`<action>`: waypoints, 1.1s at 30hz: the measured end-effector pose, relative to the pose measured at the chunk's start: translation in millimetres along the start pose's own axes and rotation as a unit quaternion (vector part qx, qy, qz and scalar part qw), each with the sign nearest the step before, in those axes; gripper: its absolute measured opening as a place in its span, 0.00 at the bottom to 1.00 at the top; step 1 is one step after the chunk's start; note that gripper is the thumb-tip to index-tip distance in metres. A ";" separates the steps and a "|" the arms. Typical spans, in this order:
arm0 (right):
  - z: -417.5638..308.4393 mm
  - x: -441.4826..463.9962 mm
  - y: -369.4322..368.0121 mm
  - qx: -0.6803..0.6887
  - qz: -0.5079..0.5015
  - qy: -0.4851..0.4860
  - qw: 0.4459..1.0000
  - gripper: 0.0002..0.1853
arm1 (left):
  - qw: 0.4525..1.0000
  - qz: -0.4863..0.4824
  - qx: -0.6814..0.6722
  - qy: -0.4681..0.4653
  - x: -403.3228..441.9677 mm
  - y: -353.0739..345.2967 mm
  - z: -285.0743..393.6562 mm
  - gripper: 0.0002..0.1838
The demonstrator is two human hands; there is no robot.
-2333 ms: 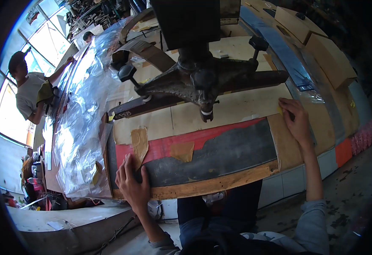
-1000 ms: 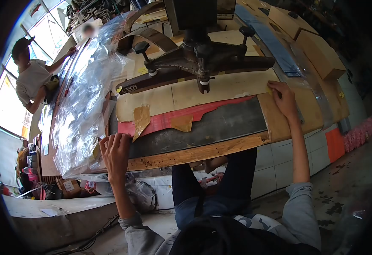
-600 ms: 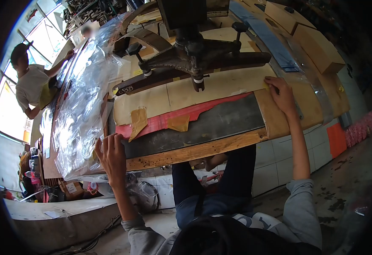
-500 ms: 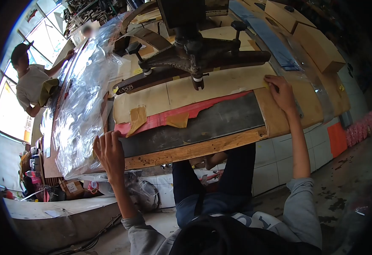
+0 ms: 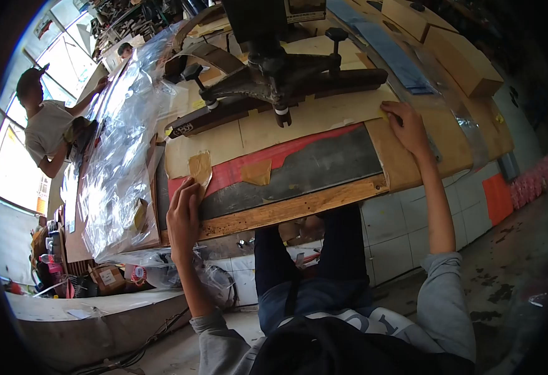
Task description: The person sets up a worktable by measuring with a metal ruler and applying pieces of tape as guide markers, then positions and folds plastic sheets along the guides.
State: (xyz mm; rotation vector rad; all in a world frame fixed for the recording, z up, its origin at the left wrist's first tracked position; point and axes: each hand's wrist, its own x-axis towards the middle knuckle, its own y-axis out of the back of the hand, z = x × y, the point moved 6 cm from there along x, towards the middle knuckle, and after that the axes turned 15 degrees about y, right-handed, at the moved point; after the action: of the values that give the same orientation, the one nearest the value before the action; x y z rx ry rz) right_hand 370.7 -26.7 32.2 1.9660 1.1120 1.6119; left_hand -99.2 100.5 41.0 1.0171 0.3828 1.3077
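Observation:
My left hand (image 5: 183,215) is closed, its fingertips pinched at the lower end of a brown tape piece (image 5: 200,165) on the red strip (image 5: 227,174). My right hand (image 5: 410,130) is closed too, its fingertips at the right corner of a pale sheet (image 5: 336,112); a small bit of yellow shows there, too small to name. Between my hands lies a dark grey panel (image 5: 318,164), partly covered by the red strip. A second brown tape piece (image 5: 256,173) sits on the strip's ragged edge. A wooden edge (image 5: 299,205) runs along the front.
A dark metal clamp frame (image 5: 274,81) stands over the pale sheet. Crumpled clear plastic (image 5: 121,162) covers the left side. Wooden boxes (image 5: 461,59) and blue sheeting (image 5: 393,56) lie at the far right. A person (image 5: 52,128) stands at the left; another is partly visible behind.
My left hand has moved right, from the panel's left corner onto the brown tape piece. My right hand stays at the sheet's right corner. The view has shifted slightly.

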 end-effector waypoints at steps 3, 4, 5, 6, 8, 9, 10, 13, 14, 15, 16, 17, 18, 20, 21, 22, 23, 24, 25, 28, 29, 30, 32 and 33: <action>0.0 1.6 -1.1 -0.005 0.003 0.005 1.000 0.12 | 1.000 0.009 -0.001 0.004 -0.7 -0.1 -1.6 0.10; -0.2 1.8 -0.8 -0.006 0.004 0.008 1.000 0.12 | 1.000 0.014 0.002 0.000 -0.2 -0.6 -1.9 0.10; -0.6 1.3 -0.1 -0.008 0.004 0.010 1.000 0.12 | 1.000 0.018 0.006 0.004 0.2 0.0 -1.6 0.10; 0.2 1.1 0.0 -0.009 0.003 0.009 1.000 0.12 | 1.000 0.022 0.010 0.008 0.6 0.6 -0.8 0.10; 2.8 1.3 -1.6 -0.010 0.001 0.005 1.000 0.12 | 0.999 0.031 0.015 0.011 1.5 1.0 -0.4 0.09; 3.8 1.5 -2.0 -0.014 0.003 0.007 1.000 0.12 | 0.999 0.036 0.017 0.011 1.8 0.5 -0.3 0.09; 4.6 1.0 -2.3 -0.016 0.003 0.007 1.000 0.11 | 0.999 0.040 0.018 0.013 1.1 -0.2 -0.6 0.09; 5.5 -1.2 -3.2 -0.018 0.004 0.009 1.000 0.11 | 0.999 0.041 0.016 0.028 0.4 -1.0 -1.5 0.09; 6.1 -1.1 -4.0 -0.017 0.005 0.011 1.000 0.11 | 0.999 0.042 0.015 0.022 0.4 -1.2 -1.6 0.09; 7.3 -1.7 -5.3 -0.018 0.005 0.012 1.000 0.11 | 0.999 0.043 0.014 0.016 0.3 -1.5 -2.2 0.09; 8.4 -2.2 -5.8 -0.019 0.006 0.012 1.000 0.11 | 0.999 0.044 0.013 0.009 0.1 -1.8 -2.4 0.09; 9.5 -2.8 -5.8 -0.020 0.006 0.013 1.000 0.11 | 0.999 0.044 0.013 0.011 -0.1 -2.2 -2.8 0.09; 10.6 -3.5 -6.0 -0.019 0.007 0.013 1.000 0.10 | 0.999 0.043 0.014 0.012 -0.4 -2.3 -2.9 0.09; 12.0 -3.8 -6.6 -0.017 0.010 0.012 1.000 0.10 | 0.999 0.043 0.014 0.010 -0.3 -2.1 -4.0 0.09; 13.5 -4.3 -7.3 -0.016 0.002 0.003 1.000 0.11 | 0.999 0.043 0.013 0.008 0.2 -2.7 -5.5 0.09; 14.7 -4.2 -7.1 -0.015 -0.005 -0.007 1.000 0.11 | 0.999 0.044 0.012 0.007 0.4 -3.8 -7.2 0.09; 15.4 -4.1 -7.2 -0.013 -0.011 -0.015 1.000 0.12 | 0.999 0.045 0.011 0.005 0.2 -3.6 -7.7 0.09; 15.1 -3.4 -7.2 -0.013 -0.011 -0.016 1.000 0.11 | 0.999 0.046 0.017 0.006 0.3 -2.7 -6.7 0.09; 14.8 -3.2 -7.4 -0.013 -0.011 -0.016 1.000 0.11 | 0.999 0.047 0.022 0.006 -0.1 -2.0 -5.1 0.09; 18.1 -3.5 -8.0 -0.010 -0.009 -0.007 1.000 0.11 | 0.998 0.051 0.027 0.009 -1.4 -1.4 -4.0 0.09; 20.0 -4.1 -8.7 -0.008 -0.007 -0.003 1.000 0.11 | 0.998 0.052 0.029 0.010 -1.8 -1.8 -4.8 0.09; 20.9 -4.8 -9.0 -0.007 0.001 0.000 1.000 0.11 | 0.998 0.054 0.031 0.003 -2.5 -1.7 -5.0 0.09; 23.5 -5.0 -9.8 -0.007 0.020 0.005 1.000 0.11 | 0.998 0.059 0.037 -0.011 -2.1 -1.7 -5.5 0.10; 23.9 -3.9 -9.4 -0.009 0.017 0.006 1.000 0.11 | 0.997 0.063 0.036 -0.014 -1.8 -2.2 -5.6 0.10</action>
State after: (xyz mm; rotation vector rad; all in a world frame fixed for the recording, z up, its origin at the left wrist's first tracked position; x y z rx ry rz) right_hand 389.8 -19.1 16.3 1.9775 1.0705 1.6461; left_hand -102.4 101.2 35.7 1.1351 0.3507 1.3992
